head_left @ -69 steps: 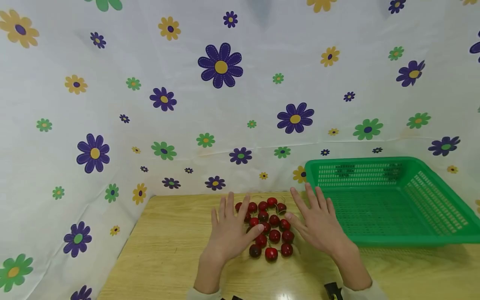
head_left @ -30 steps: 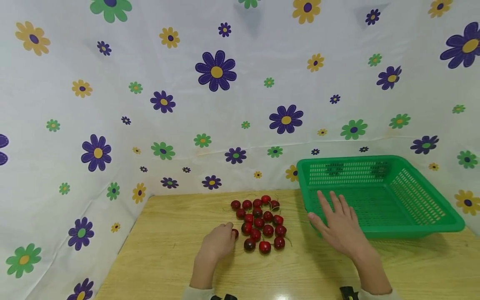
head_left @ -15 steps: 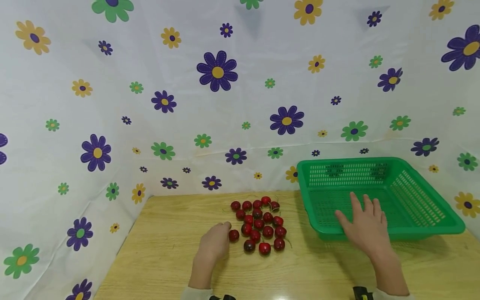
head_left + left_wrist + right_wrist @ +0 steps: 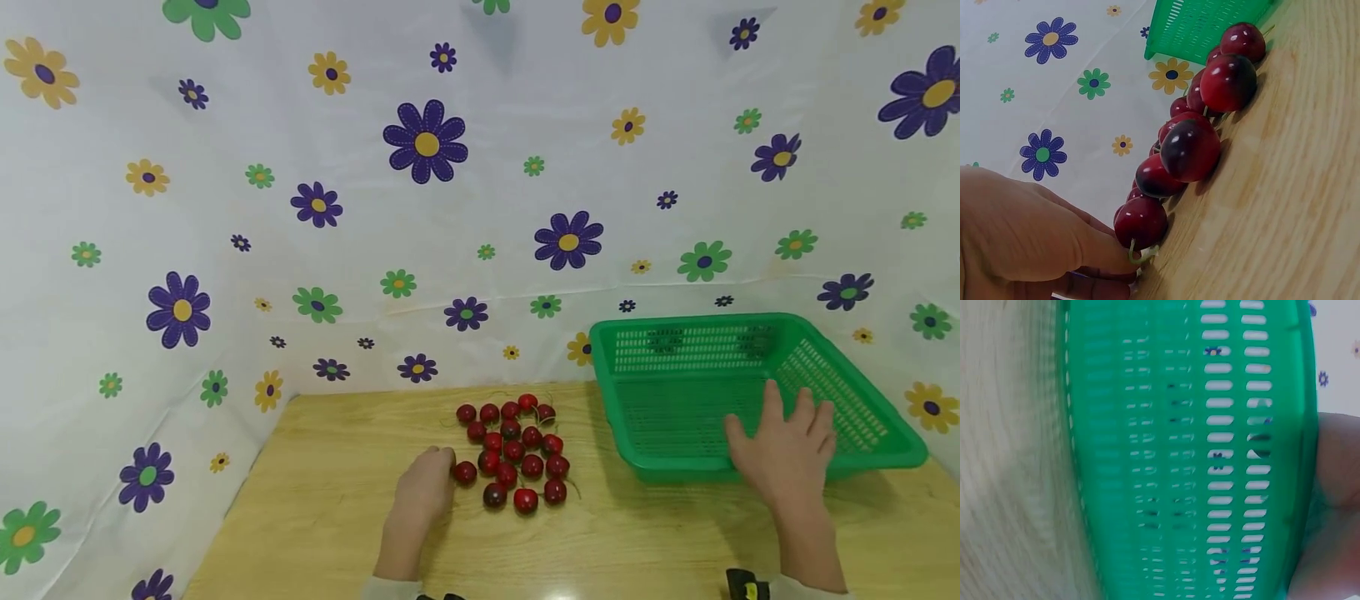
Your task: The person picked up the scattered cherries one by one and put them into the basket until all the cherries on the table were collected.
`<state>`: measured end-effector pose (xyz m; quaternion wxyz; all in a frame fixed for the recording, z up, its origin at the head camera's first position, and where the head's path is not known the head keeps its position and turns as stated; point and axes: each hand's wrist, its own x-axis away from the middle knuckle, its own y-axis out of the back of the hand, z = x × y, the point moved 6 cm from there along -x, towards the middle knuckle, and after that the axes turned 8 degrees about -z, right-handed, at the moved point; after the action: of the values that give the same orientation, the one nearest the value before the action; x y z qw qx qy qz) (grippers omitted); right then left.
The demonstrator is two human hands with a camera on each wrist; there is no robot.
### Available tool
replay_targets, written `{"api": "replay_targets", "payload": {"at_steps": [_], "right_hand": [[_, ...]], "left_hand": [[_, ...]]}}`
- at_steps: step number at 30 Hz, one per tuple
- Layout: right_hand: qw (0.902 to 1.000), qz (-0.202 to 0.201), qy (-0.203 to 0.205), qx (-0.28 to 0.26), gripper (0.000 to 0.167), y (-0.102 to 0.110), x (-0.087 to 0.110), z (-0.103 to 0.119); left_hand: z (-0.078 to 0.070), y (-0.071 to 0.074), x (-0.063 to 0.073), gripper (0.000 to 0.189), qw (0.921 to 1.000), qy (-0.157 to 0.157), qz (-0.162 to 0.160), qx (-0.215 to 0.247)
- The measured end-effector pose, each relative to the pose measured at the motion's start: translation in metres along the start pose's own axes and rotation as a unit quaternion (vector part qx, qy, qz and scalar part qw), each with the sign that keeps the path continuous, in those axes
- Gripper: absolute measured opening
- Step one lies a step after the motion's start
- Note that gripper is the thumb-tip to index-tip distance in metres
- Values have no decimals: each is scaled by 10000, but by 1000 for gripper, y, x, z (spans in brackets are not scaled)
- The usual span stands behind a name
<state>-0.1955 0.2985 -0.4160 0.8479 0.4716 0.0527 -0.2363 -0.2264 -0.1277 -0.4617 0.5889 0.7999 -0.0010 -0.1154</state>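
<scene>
My left hand [image 4: 424, 485] is at the left side of a group of dark red cherries [image 4: 513, 451] on the table. Its curled fingers pinch a cherry [image 4: 465, 473] by its stem end. In the left wrist view, the green stem [image 4: 1132, 251] of this cherry [image 4: 1141, 220] bends down beside the thumb tip. My right hand [image 4: 787, 454] hovers over the near rim of a green plastic basket [image 4: 877, 460], fingers spread and fairly straight. The right wrist view has part of this hand [image 4: 1338, 544], blurred, beside the basket rim [image 4: 1302, 381].
The cherries lie close together in rough rows, several with thin stems. They rest on a wooden table [image 4: 330, 492]. Behind it hangs a white flower-print cloth [image 4: 352, 133], which also covers the left side. The basket stands at the back right, against the cloth.
Both hands first spread above or beside the cherries. The left then closed at one cherry and drew it slightly left, away from the group. The right moved rightward over the basket's near rim.
</scene>
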Motion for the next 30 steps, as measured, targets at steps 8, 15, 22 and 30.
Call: {"api": "replay_targets", "payload": {"at_steps": [8,15,22,30], "right_hand": [[9955,-156,-917,156,80,17,-7,-33],[9872,-84,-1549,366,82,32,-11,-56],[9821,12,-1867,228,83,34,-9,-66],[9739,-103,-2269,19,79,37,-6,-71]], "left_hand": [[5,3,2,9,9999,-29,71,131],[9,4,-2,9,9988,37,255,415],[9,3,-1,14,9968,122,440,653],[8,1,-2,11,9967,96,429,677]]}}
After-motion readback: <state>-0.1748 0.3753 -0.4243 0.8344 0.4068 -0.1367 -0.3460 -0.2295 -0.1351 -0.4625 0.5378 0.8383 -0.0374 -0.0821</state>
